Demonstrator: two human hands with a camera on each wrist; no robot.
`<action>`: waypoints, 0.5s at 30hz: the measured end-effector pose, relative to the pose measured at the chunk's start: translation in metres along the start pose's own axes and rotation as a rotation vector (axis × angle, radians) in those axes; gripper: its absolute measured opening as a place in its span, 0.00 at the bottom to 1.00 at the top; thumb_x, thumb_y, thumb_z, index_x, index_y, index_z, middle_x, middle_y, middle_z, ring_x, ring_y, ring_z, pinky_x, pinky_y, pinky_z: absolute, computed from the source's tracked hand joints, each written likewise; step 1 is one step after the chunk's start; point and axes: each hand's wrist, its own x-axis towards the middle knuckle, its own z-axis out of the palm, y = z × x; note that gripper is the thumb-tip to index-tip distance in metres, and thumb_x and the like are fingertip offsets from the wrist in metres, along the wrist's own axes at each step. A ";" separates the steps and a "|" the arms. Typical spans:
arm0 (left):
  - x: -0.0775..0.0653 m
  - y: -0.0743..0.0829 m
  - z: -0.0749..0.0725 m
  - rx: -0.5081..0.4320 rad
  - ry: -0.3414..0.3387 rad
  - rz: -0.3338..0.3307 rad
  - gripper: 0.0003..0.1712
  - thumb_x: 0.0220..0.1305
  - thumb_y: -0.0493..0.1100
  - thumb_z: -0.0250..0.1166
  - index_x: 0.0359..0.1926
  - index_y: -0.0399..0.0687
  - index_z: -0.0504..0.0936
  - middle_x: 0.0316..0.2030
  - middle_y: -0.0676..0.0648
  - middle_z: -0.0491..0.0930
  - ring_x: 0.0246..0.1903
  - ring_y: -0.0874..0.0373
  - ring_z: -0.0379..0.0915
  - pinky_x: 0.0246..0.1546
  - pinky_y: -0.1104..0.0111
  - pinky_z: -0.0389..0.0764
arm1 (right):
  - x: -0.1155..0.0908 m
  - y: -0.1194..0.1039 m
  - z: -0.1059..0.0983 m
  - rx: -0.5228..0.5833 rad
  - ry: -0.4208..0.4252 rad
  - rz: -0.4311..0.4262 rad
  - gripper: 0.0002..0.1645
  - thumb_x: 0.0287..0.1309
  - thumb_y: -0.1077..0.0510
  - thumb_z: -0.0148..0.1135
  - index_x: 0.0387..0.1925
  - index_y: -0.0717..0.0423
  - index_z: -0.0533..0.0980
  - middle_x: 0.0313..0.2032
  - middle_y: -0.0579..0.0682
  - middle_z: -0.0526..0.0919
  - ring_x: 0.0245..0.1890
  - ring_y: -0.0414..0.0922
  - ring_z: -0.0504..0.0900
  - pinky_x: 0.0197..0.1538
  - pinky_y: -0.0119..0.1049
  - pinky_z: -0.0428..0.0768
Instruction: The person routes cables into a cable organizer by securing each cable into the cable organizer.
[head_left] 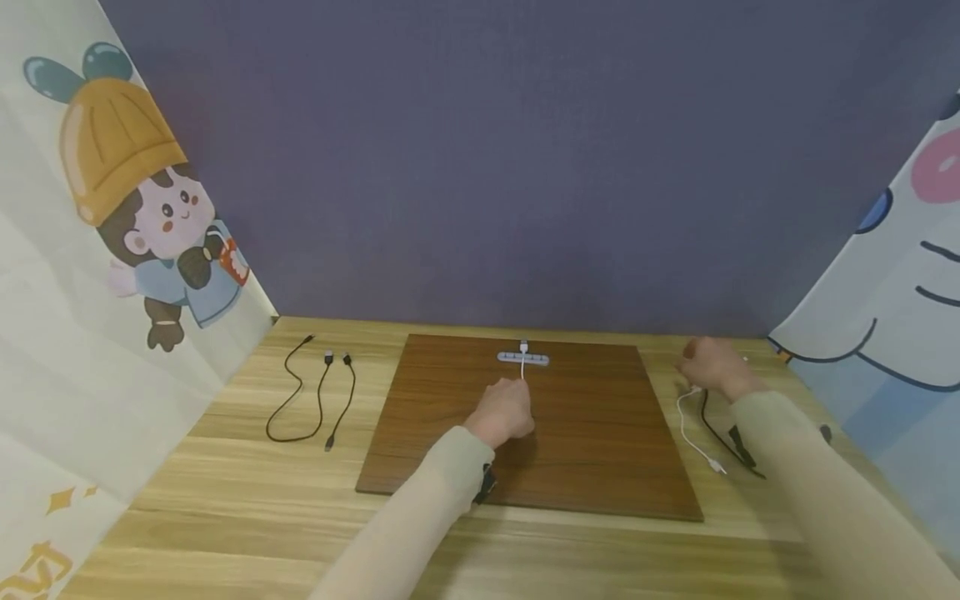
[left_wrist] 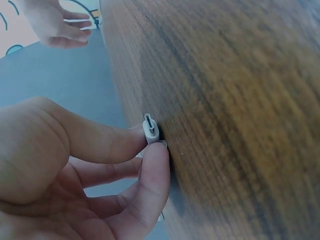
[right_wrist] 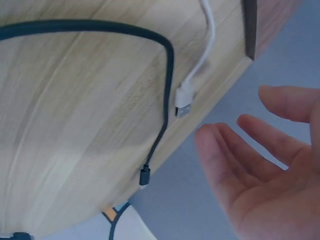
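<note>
My left hand (head_left: 501, 412) is low over the brown wooden board and pinches the USB-C plug (left_wrist: 151, 129) of a white charging cable between thumb and fingertips. That cable (head_left: 522, 369) runs up to a pale cable clip strip (head_left: 510, 357) near the board's far edge, its other plug (head_left: 523, 344) just beyond the strip. Over the right side of the table is my right hand (head_left: 716, 367), its fingers (right_wrist: 215, 155) loosely bent and holding nothing. Near it lie a white cable (right_wrist: 212, 30) with a USB-A plug (right_wrist: 184, 97) and a black cable (right_wrist: 169, 75).
The brown board (head_left: 600, 442) lies on a light wood table (head_left: 225, 517). Left of the board are a long black cable (head_left: 292, 438) and a shorter black cable (head_left: 348, 408). A dark grey-blue panel (head_left: 525, 167) stands behind, with printed cloths at both sides.
</note>
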 end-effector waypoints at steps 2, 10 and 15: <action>0.000 0.000 0.000 0.009 0.003 0.003 0.11 0.55 0.34 0.69 0.21 0.47 0.77 0.21 0.51 0.76 0.23 0.57 0.71 0.35 0.64 0.78 | -0.003 0.000 0.000 0.020 -0.023 0.018 0.32 0.70 0.54 0.52 0.57 0.83 0.68 0.55 0.81 0.73 0.54 0.77 0.73 0.55 0.70 0.72; -0.004 0.001 -0.001 -0.007 -0.006 -0.002 0.14 0.55 0.33 0.69 0.18 0.48 0.74 0.19 0.51 0.74 0.21 0.58 0.70 0.30 0.66 0.76 | -0.008 0.002 0.004 0.023 -0.091 0.105 0.17 0.66 0.56 0.53 0.29 0.67 0.74 0.31 0.64 0.78 0.31 0.57 0.77 0.34 0.49 0.79; -0.007 0.000 -0.002 -0.007 -0.005 0.004 0.17 0.56 0.34 0.69 0.17 0.48 0.72 0.17 0.51 0.72 0.20 0.58 0.68 0.29 0.66 0.75 | -0.009 0.000 0.004 0.037 -0.096 0.167 0.13 0.58 0.60 0.53 0.19 0.53 0.66 0.21 0.49 0.68 0.20 0.43 0.66 0.25 0.37 0.71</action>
